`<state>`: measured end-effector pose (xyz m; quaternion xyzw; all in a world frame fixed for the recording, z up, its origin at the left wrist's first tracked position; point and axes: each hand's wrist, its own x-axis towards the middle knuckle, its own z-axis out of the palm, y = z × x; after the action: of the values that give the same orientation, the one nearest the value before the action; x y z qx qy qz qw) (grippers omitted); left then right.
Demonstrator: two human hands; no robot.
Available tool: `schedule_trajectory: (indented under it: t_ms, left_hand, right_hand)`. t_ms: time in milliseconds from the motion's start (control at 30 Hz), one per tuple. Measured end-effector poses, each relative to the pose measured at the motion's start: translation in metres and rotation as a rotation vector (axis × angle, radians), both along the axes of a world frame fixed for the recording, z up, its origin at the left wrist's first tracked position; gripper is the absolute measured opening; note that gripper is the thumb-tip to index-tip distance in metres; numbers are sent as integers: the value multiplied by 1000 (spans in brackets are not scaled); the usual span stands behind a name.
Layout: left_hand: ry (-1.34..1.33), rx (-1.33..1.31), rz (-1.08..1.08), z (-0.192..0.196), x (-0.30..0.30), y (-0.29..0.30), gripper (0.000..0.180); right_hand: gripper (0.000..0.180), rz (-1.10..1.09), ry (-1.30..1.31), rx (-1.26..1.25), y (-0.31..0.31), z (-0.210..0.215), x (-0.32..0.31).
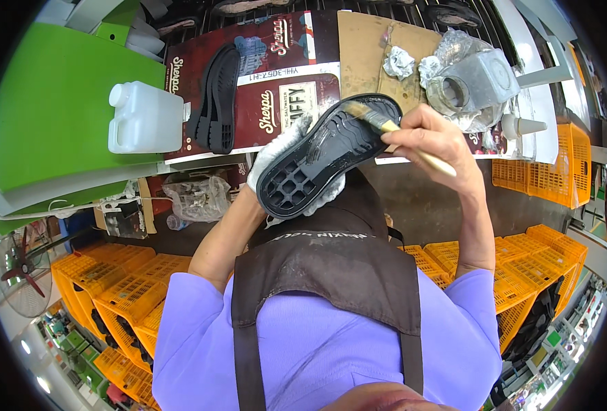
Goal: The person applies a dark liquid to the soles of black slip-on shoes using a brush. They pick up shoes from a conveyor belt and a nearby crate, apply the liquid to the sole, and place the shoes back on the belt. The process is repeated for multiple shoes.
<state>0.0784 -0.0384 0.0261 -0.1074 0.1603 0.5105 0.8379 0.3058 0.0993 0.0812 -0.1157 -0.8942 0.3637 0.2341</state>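
At centre, just above my apron, my gloved left hand (276, 154) grips a black sole (327, 154), tread side up, toe toward one o'clock. My right hand (430, 137) pinches a brush (392, 128), bristles touching the toe. At nine o'clock stands a white jug (142, 120); at two o'clock, an open jar (471, 85).

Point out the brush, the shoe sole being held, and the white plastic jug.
brush (394, 129), head view, on its handle near the bristles.
shoe sole (324, 154), head view, on its inner face.
white plastic jug (146, 118), head view, on its side.

Black shoe sole (324, 159) tilted, tread up; brush (392, 131) on it.
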Motion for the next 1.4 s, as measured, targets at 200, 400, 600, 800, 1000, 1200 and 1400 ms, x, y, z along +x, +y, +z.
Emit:
schedule_trajectory:
  t_ms: [200, 400, 600, 800, 1000, 1200, 1400]
  left_hand:
    - [-73, 172, -59, -4, 0, -1, 60]
    - [292, 227, -90, 12, 10, -6, 46]
    - [976, 469, -67, -21, 11, -6, 50]
    - [840, 387, 28, -14, 1, -10, 46]
    - [450, 354, 75, -9, 4, -13, 54]
    - [274, 401, 138, -31, -9, -14, 60]
    - [162, 315, 47, -31, -12, -19, 57]
  right_hand:
    - [23, -158, -64, 47, 7, -3, 6]
    - [14, -366, 33, 44, -7, -14, -11]
    - [10, -491, 75, -144, -28, -12, -36]
    - [11, -285, -69, -500, -41, 9, -31]
    - [16, -251, 93, 61, -17, 0, -36]
    - [31, 140, 91, 124, -46, -11, -37]
    - [26, 234, 52, 74, -20, -11, -35]
